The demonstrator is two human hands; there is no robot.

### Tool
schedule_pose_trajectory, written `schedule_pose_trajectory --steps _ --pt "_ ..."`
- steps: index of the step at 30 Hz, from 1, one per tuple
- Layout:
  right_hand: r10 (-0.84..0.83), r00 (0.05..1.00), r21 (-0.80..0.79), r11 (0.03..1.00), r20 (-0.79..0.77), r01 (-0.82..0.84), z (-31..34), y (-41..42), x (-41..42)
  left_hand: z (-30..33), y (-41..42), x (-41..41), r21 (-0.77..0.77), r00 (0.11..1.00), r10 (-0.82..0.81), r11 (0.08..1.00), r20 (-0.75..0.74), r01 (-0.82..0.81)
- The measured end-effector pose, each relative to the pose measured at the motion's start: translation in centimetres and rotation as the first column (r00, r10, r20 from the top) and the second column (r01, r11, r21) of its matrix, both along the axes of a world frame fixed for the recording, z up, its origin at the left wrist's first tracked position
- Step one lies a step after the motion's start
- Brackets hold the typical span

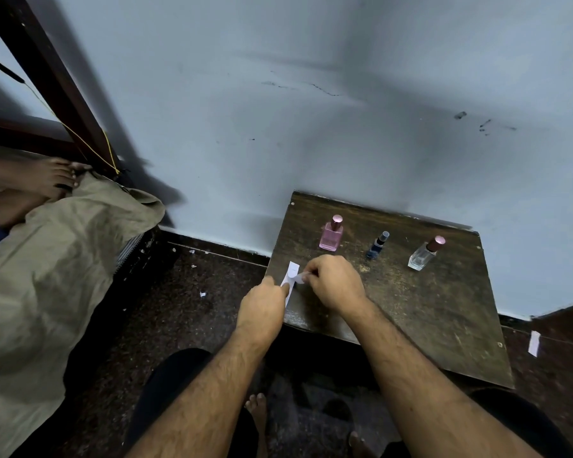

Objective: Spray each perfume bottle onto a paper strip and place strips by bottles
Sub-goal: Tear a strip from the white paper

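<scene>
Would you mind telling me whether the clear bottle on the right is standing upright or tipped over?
Upright: the clear bottle stands on its base on the table, its pink cap on top.

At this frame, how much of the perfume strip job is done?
Early. No strip lies by the pink bottle, the small blue bottle or the clear bottle, and all stand untouched. Both the left hand and right hand are pinching white paper strips at the table edge. All spraying and placing remains.
</scene>
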State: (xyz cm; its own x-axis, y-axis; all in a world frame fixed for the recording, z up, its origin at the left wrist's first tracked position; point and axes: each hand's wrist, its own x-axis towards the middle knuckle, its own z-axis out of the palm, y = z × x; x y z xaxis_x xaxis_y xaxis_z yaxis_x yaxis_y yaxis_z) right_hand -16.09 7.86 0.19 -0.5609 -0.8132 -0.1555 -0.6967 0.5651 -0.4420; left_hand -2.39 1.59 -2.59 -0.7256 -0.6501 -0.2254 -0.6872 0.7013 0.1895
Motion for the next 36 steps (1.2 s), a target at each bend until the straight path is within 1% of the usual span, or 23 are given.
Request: schedule_pose_trajectory --steps 5,6,7,8,9,10,11,14,16,17,19,22,25,29,32,33,34,35,36 --pt "0.102 0.994 0.125 0.987 -0.039 -0.097 0.7 -0.8 0.0 -0.1 -0.1 0.1 0.018 1.000 0.000 1.000 -0.008 0.001" --pt "0.105 0.992 0.128 0.987 -0.068 -0.096 1.4 -1.1 -0.2 -0.1 -0.1 0.2 0.020 1.000 0.003 1.000 -0.012 -0.003" --pt "0.064 0.989 0.084 0.995 -0.131 -0.053 2.5 -1.6 -0.7 -0.2 -0.1 0.1 0.025 1.000 0.007 1.000 -0.015 -0.006" --pt "-0.043 0.979 -0.036 0.999 -0.201 0.036 4.0 -2.0 -1.5 -0.2 -0.2 0.1 0.027 1.000 0.012 1.000 -0.019 -0.011" --pt "-0.167 0.956 -0.182 0.975 -0.242 0.124 5.6 -2.6 -2.3 -0.2 -0.2 0.0 0.027 1.000 0.016 1.000 -0.022 -0.015" --pt "-0.244 0.938 -0.303 0.939 -0.246 0.165 7.2 -3.2 -2.9 -0.2 -0.2 0.0 0.024 0.999 0.020 1.000 -0.030 -0.019" --pt "-0.252 0.934 -0.355 0.923 -0.255 0.152 8.5 -3.8 -3.1 -0.2 -0.2 0.0 0.026 0.999 0.024 0.999 -0.036 -0.023" --pt "-0.128 0.943 -0.300 0.953 -0.306 0.033 9.6 -4.7 -2.3 -0.4 -0.3 0.1 0.054 0.996 0.046 0.998 -0.071 -0.042" --pt "-0.085 0.949 -0.261 0.965 -0.303 0.003 8.9 -4.1 -1.6 -0.5 -0.3 0.1 0.066 0.994 0.067 0.996 -0.090 -0.061" --pt "-0.080 0.952 -0.259 0.966 -0.295 0.001 8.3 -3.5 -1.5 -0.6 -0.3 0.1 0.090 0.989 0.104 0.991 -0.109 -0.095" --pt "-0.089 0.958 -0.274 0.962 -0.272 0.012 7.3 -2.5 -1.3 -0.5 -0.6 0.3 0.149 0.977 0.165 0.978 -0.136 -0.144" --pt "-0.086 0.969 -0.272 0.962 -0.232 0.021 6.2 -1.1 -0.7 -0.5 -0.9 0.4 0.127 0.984 0.127 0.986 -0.122 -0.111" --pt "-0.107 0.970 -0.287 0.957 -0.218 0.041 5.5 0.3 -0.5 -0.2 -0.7 0.2 0.130 0.976 0.174 0.979 -0.127 -0.158" --pt "-0.142 0.968 -0.302 0.950 -0.205 0.076 5.0 1.9 -0.5 0.0 -0.2 -0.1 0.141 0.956 0.241 0.966 -0.168 -0.218" --pt "-0.160 0.963 -0.327 0.941 -0.216 0.083 4.5 3.2 -0.5 0.2 0.1 -0.1 0.136 0.927 0.275 0.959 -0.254 -0.247" --pt "-0.163 0.961 -0.341 0.937 -0.221 0.081 4.3 3.6 -0.5 0.3 0.2 -0.1 0.168 0.902 0.305 0.950 -0.306 -0.264" --pt "-0.165 0.960 -0.361 0.929 -0.227 0.074 4.2 4.0 -0.4 0.6 0.5 -0.3 0.238 0.862 0.354 0.929 -0.362 -0.282" --pt "-0.164 0.958 -0.385 0.921 -0.234 0.064 4.1 4.4 -0.3 1.0 0.9 -0.6 0.360 0.803 0.429 0.887 -0.414 -0.289" --pt "-0.163 0.956 -0.409 0.911 -0.242 0.052 4.0 4.9 -0.1 1.3 1.3 -1.0 0.534 0.716 0.541 0.799 -0.441 -0.275"
